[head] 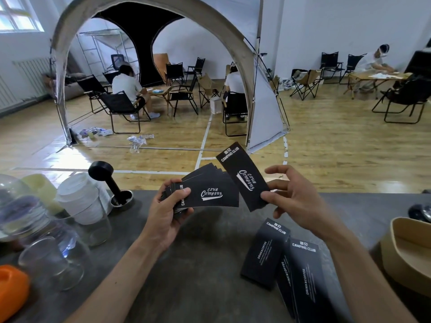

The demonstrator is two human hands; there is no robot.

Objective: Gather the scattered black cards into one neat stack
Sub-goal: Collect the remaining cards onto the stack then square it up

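Nearest, below the right grip, several glossy black paper cards (pixel 300 264) lie overlapped on the grey counter (pixel 198 264). The right hand (pixel 296 201) pinches one printed black card (pixel 245 177); the left hand (pixel 168 213) clasps the fanned black stack (pixel 207 192). I'd slide it flush on top, edges squared.

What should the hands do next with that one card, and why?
Probably slide the single card pinched in the right hand onto the stack that the left hand grips. It is held apart from the stack, and more cards lie on the table waiting.
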